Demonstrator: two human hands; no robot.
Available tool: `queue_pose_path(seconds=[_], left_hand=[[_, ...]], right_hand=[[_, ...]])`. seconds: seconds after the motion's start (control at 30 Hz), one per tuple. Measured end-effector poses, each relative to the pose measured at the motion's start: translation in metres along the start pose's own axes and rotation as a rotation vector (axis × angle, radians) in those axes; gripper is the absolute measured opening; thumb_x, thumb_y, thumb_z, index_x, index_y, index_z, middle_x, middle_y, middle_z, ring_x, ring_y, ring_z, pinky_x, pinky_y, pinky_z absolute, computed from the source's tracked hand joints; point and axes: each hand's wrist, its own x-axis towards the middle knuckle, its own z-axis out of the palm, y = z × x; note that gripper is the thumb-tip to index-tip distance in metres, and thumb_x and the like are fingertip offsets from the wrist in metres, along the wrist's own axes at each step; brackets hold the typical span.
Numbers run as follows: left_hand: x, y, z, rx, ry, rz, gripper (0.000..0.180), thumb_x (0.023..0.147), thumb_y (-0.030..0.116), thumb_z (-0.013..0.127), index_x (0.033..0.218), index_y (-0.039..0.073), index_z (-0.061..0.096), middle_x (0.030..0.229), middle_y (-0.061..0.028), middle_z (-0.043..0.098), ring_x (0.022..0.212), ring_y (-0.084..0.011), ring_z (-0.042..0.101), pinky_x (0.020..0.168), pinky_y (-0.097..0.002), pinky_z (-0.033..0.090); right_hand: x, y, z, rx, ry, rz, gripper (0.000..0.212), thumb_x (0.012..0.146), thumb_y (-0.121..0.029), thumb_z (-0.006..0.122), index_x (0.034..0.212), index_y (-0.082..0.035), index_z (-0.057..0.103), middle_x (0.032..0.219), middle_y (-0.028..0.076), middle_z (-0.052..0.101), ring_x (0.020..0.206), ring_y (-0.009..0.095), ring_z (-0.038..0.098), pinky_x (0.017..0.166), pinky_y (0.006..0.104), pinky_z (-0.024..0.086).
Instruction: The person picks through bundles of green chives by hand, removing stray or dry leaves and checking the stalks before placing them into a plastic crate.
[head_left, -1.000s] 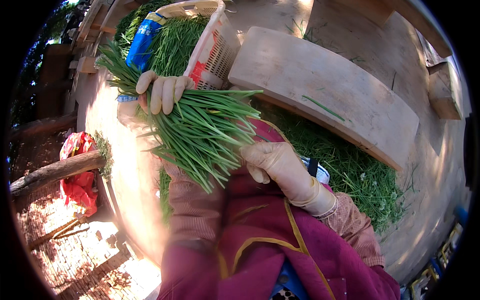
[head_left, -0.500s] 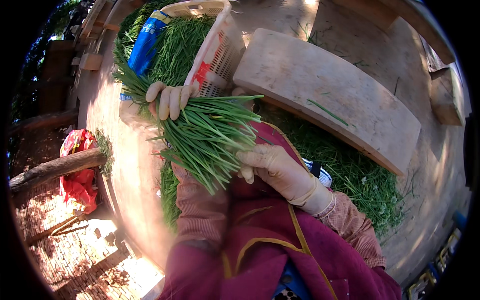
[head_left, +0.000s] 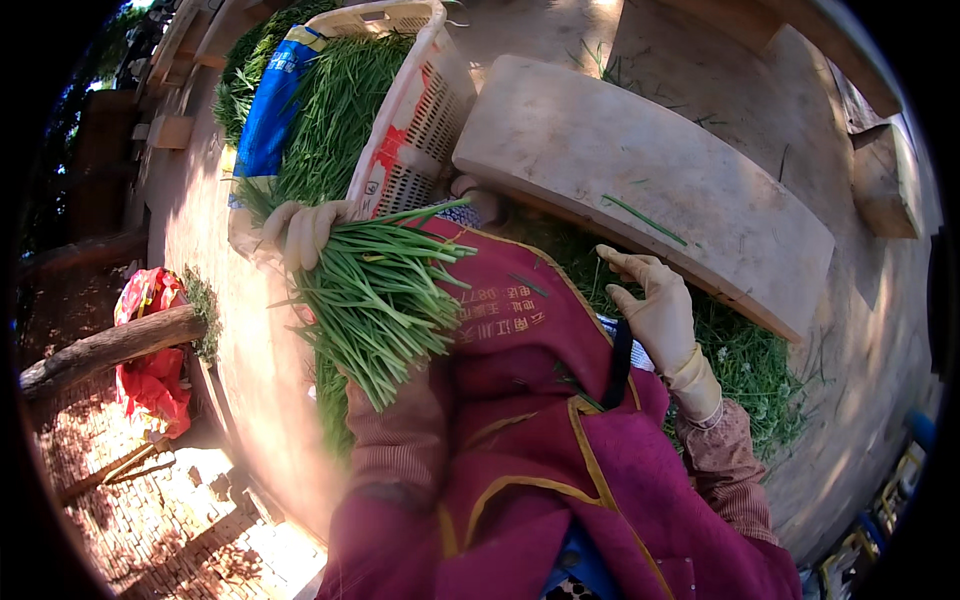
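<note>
My left hand [head_left: 306, 232], in a pale glove, is closed around a bunch of long green chives [head_left: 385, 300]. The stalk ends fan out to the right across my maroon apron [head_left: 535, 300], and the leafy part lies behind the hand, toward the crate. My right hand [head_left: 650, 300], gloved as well, is raised on the right side of the apron. Its thumb and forefinger are apart and nothing shows between them. Below and behind that hand spreads a heap of loose green stalks [head_left: 750, 375] with small white flowers.
A pale plastic crate [head_left: 428, 100] full of greens stands ahead on the left, a blue plastic sack [head_left: 270, 115] inside it. To its right lies a wooden bench board [head_left: 640, 170] with a loose stalk [head_left: 640, 220]. A log [head_left: 110, 345] and red bag [head_left: 150, 370] are at far left.
My right hand has left the stalk ends of the bunch, moving right and up, its fingers parting. My left hand has shifted slightly left and down with the chives.
</note>
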Motion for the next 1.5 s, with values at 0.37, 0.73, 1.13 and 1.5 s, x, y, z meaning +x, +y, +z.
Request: queue_pose_path(seconds=[0.37,0.73,1.13,1.5], left_hand=[[-0.012,-0.032,0.013,-0.147,0.096,-0.034,0.016,0.101,0.022,0.048,0.109,0.010,0.054,0.066,0.0101,0.061,0.061,-0.0052,0.057,0.064,-0.0216,0.042],[-0.003,-0.014,0.005,-0.108,-0.011,-0.046,0.019,0.098,0.018,0.052,0.112,0.004,0.051,0.078,0.0028,0.069,0.068,-0.0092,0.062,0.070,-0.0242,0.046],[-0.006,-0.014,0.002,-0.041,-0.084,-0.226,0.030,0.105,0.031,0.034,0.115,0.011,0.053,0.075,0.0069,0.066,0.071,-0.0090,0.063,0.075,-0.0261,0.045],[-0.029,-0.016,0.008,-0.027,0.133,-0.187,0.031,0.104,0.030,0.030,0.112,0.011,0.053,0.079,0.0063,0.067,0.080,-0.0100,0.062,0.083,-0.0289,0.042]], right_hand=[[0.038,-0.065,0.048,0.283,-0.241,-0.249,0.033,0.083,-0.007,0.068,0.116,-0.006,0.067,0.094,0.010,0.071,0.081,0.014,0.065,0.073,0.0248,0.052],[0.009,-0.013,0.000,0.150,-0.179,0.024,0.015,0.087,-0.012,0.065,0.089,-0.001,0.074,0.076,0.008,0.068,0.070,0.011,0.061,0.074,0.0257,0.049],[0.023,-0.072,0.050,0.465,-0.428,0.190,0.023,0.090,-0.017,0.067,0.107,-0.001,0.071,0.069,-0.005,0.055,0.059,0.003,0.045,0.055,0.0201,0.039],[0.023,-0.056,0.063,0.407,-0.346,0.099,0.024,0.088,-0.016,0.069,0.104,0.001,0.069,0.073,-0.003,0.061,0.063,0.004,0.053,0.058,0.0202,0.043]])
